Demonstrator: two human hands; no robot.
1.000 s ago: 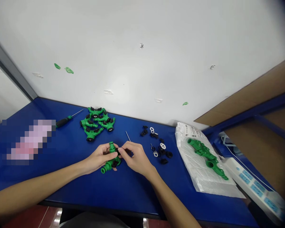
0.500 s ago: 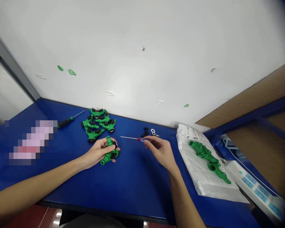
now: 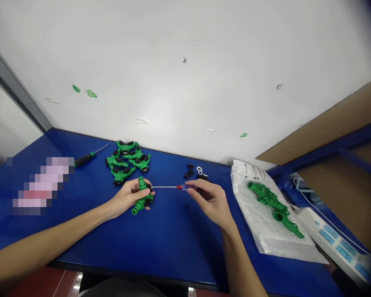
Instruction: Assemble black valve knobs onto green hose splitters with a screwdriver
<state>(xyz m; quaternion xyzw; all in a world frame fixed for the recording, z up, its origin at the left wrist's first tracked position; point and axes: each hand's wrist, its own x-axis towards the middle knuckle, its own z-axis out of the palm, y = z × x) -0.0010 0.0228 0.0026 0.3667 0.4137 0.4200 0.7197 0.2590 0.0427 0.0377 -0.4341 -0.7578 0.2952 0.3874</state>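
My left hand point(image 3: 132, 195) is closed around a green Y-shaped hose splitter point(image 3: 139, 205) with black valve levers, held just above the blue table. Between thumb and fingers my right hand point(image 3: 208, 200) grips a screwdriver point(image 3: 185, 187) with a clear purple and red handle. Its thin shaft lies level, and the tip meets the black lever side of the splitter; the exact contact point is too small to make out. A small black ring point(image 3: 187, 206) rests on the table below the shaft. Beyond the right hand are small black parts point(image 3: 189, 172) and white washers point(image 3: 199, 170).
Several green splitters point(image 3: 126, 163) are grouped at the back left, near a green-black screwdriver point(image 3: 85, 159). On the right, a white padded bag point(image 3: 250, 225) carries green splitter bodies point(image 3: 267, 197). A power strip point(image 3: 336, 243) lies beside it. A white wall point(image 3: 173, 90) borders the table's back.
My right hand has brought the screwdriver left and slightly down, so its tip has gone from apart to touching the splitter. The left hand still holds the splitter in nearly the same spot.
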